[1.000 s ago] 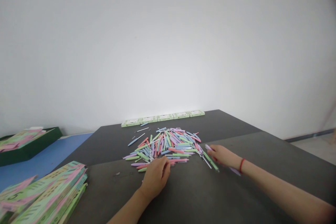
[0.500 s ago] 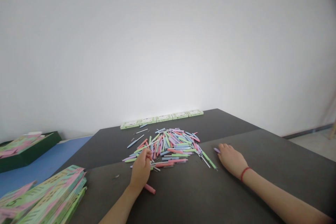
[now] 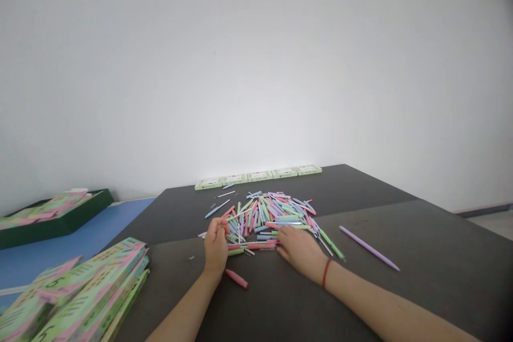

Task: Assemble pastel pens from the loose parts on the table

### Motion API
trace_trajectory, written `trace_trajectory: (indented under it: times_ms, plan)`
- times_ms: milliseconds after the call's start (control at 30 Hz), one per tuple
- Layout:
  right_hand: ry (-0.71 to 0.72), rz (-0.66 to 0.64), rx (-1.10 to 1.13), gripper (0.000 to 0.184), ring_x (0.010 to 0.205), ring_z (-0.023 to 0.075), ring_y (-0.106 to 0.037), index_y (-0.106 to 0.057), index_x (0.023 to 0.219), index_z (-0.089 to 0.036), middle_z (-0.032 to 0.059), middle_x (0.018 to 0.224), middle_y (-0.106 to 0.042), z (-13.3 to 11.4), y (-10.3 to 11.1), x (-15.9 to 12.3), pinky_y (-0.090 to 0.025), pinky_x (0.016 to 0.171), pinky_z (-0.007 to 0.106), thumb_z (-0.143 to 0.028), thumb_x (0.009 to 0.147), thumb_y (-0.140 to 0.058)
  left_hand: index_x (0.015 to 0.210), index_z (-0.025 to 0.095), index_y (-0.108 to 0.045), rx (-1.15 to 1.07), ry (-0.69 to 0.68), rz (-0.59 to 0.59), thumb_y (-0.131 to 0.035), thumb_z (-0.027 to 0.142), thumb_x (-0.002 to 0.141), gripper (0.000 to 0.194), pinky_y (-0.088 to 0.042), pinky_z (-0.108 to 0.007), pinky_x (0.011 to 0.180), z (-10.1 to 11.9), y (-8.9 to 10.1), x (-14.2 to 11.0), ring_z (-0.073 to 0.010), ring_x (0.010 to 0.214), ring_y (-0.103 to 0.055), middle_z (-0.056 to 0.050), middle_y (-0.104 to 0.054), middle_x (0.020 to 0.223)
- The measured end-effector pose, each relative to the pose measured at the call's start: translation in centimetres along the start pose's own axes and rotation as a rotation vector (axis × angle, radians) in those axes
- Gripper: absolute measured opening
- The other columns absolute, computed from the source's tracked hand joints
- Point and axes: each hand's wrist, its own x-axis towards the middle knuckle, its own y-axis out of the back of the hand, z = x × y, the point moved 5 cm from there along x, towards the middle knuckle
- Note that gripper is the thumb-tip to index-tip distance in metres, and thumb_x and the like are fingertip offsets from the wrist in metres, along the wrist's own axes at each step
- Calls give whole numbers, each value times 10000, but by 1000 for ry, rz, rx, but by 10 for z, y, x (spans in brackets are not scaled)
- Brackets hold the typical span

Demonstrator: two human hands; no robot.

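Note:
A heap of pastel pens and pen parts (image 3: 276,208) lies mid-table. My left hand (image 3: 216,243) is at the heap's left front, fingers curled in; whatever they may hold is hidden. Just below it a short pink pen barrel (image 3: 236,279) lies on the table. My right hand (image 3: 300,250), with a red cord on the wrist, reaches into the heap's front edge. Its fingertips are bent down on the end of a pink pen (image 3: 260,246); the hand partly covers the grip. To the right, a purple pen (image 3: 368,248) lies alone, slanting on the table.
Several flat pale-green boxes (image 3: 260,176) line the far edge against the wall. At the left front are stacked green and pink printed packages (image 3: 92,294). A dark green tray (image 3: 60,227) with similar packages stands on a blue surface (image 3: 94,230) beyond.
My right hand has put down the purple pen on the right and moved left to the heap. The pink barrel now lies apart from my left hand, which stays near the heap.

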Motion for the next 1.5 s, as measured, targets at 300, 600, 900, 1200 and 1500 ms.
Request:
trace_trajectory:
  times_ms: [300, 600, 900, 1200, 1500]
  plan:
    - [62, 35, -1, 119, 949, 262, -534, -626, 894, -128, 114, 923, -610, -38, -22, 35, -431, 797, 365, -190, 831, -546, 763, 214, -448, 95, -21, -65, -302, 239, 795, 152, -384, -217, 502, 3, -8, -5, -125, 514, -454, 46, -449, 619]
    - [52, 58, 6, 133, 1029, 256, -532, -618, 907, -137, 114, 986, -609, -20, -20, 14, -419, 875, 360, -194, 833, -523, 625, 208, -512, 536, -197, -392, -456, 148, 712, 119, -412, -324, 748, 22, -12, -6, -204, 748, -562, -23, -583, 683]
    - [53, 42, 11, 158, 942, 265, -560, -617, 936, -142, 108, 944, -624, -10, -14, -5, -441, 816, 366, -162, 805, -530, 676, 196, -591, 933, -247, -586, -490, 108, 718, 140, -393, -382, 808, 16, 9, -8, -269, 880, -585, -103, -650, 829]
    - [-1, 1, 16, 109, 865, 257, -576, -615, 875, -147, 95, 887, -637, 11, -7, -25, -440, 757, 354, -154, 795, -542, 692, 210, -552, 1006, -289, -667, -466, 129, 763, 138, -396, -309, 683, 9, 24, -1, -231, 753, -592, -66, -637, 779]
    - [15, 141, 251, 241, 939, 240, -551, -562, 1040, -184, 82, 984, -594, 11, 8, -46, -439, 819, 374, -141, 812, -497, 791, 206, -512, 684, -108, -675, -428, 332, 867, 169, -401, -242, 582, 29, 20, -44, -156, 651, -575, 2, -602, 761]
